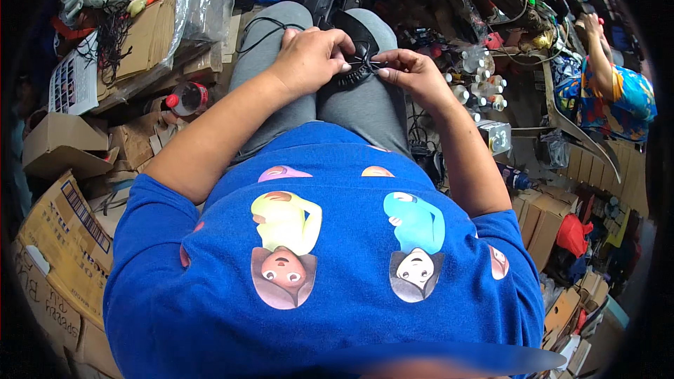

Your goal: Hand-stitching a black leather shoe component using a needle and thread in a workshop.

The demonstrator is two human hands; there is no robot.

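On lap [277,77]: hands [309,57] @ blk shoe [361,31].

Black shoe-like item [359,30], all dark, sits on the person's lap, resting between the grey-clad thighs near the knees. I see a smooth, broad black part at the far end and a ridged, strappy-looking part at the end nearer the body, with thin dark strands crossing there; exact threading too small to make out. Middle partly covered, so full outline unclear. Black cord [283,26], thin, loose and slack, makes an open loop over the left knee, well to the left of the black piece; can't tell from here whether the two join.
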